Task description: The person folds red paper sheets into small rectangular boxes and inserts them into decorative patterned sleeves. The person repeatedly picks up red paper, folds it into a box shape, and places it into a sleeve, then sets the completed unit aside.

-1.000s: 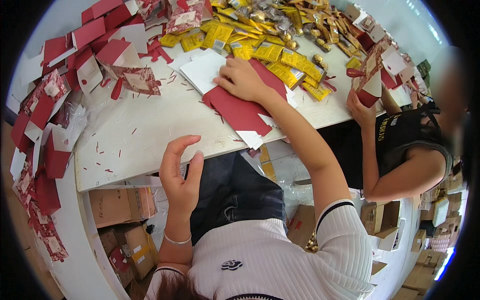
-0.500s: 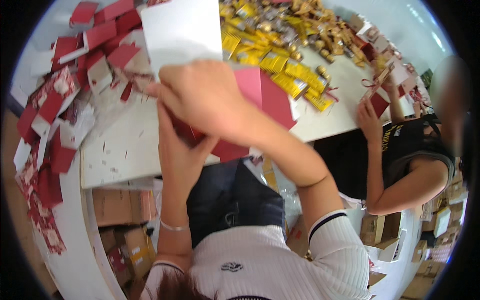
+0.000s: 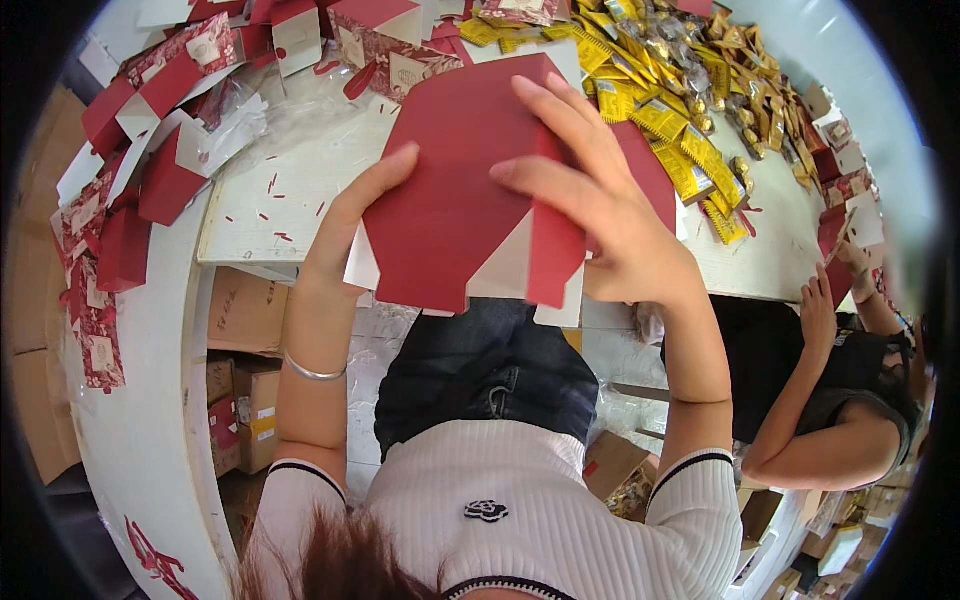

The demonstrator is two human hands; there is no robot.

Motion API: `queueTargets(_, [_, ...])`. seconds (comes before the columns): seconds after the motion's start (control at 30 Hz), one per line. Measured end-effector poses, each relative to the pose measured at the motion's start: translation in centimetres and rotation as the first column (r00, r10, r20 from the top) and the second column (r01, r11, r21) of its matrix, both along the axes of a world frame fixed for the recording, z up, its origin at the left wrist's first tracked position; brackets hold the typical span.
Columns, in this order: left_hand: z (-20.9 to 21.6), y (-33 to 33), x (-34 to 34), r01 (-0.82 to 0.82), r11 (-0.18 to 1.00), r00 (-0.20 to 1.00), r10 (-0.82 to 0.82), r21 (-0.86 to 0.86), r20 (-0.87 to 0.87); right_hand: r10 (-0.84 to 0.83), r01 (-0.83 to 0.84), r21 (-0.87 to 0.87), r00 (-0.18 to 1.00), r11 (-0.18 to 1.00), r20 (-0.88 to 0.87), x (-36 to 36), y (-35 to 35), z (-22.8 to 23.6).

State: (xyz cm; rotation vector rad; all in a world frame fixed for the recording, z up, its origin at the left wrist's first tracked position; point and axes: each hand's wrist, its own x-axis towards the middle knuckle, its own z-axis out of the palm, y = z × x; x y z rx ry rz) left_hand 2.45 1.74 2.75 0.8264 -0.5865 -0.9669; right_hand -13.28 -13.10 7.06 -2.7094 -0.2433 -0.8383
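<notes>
The red carton (image 3: 445, 195) sits between left grip (image 3: 336, 232) and right grip (image 3: 622, 225), which grasp its 2 sides.

Bright, soft light; dark, bowed edges

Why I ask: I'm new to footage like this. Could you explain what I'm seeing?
There's no machine, just a person's bare left hand and right hand. A fisheye camera worn on the person's head looks down at them, so straight edges bend. Between them, the hands hold a partly folded piece of red card, white on its inner side. On the white table lie yellow packets and, at the left, red boxes. A co-worker sits at the right.
</notes>
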Motion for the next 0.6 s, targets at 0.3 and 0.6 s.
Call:
queueTargets(0.3, [1.1,-2.6,-1.9,-0.307,0.885,0.694,0.459,-0.349,0.555,0.018,-0.141,0.490,0.969,0.860,0.248,1.2,-1.7,-2.0])
queueTargets(0.6, [0.1,-3.3,-3.8,-0.470,0.755,0.620,0.651,-0.457,0.438,-0.172,-0.194,0.679,0.886,0.708,0.431,3.4,2.2,-3.4])
